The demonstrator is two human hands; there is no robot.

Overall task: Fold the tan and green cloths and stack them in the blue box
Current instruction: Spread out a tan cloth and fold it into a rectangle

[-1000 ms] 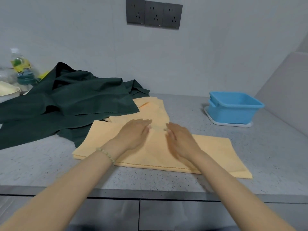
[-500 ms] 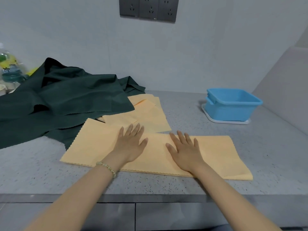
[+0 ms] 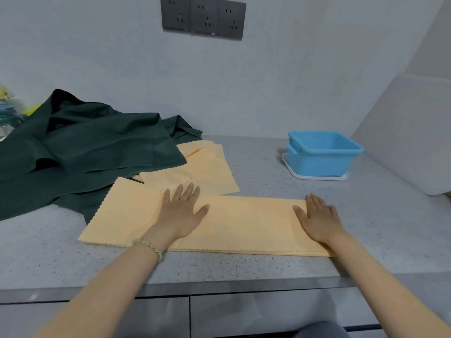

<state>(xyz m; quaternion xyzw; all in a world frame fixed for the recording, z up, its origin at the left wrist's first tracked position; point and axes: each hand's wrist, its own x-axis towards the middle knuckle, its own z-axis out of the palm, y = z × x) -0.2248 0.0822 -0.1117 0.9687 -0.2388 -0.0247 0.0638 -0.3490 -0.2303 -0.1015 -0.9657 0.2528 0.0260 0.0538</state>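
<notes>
My tan cloth (image 3: 249,223) lies flat at the front of the counter (image 3: 268,267), a long folded strip with scalloped edges, left of the blue box (image 3: 322,154). Since half a second ago my right hand (image 3: 319,219) has slid to its right end; my left hand (image 3: 181,213) stays mid-strip. Both press down, fingers straight, gripping nothing. Its long axis runs left-right.

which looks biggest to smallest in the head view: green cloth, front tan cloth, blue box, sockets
1. green cloth, even though the left edge of the frame cuts it off
2. front tan cloth
3. blue box and sockets: about alike, and the sockets are cut off at the top, so unranked
</notes>
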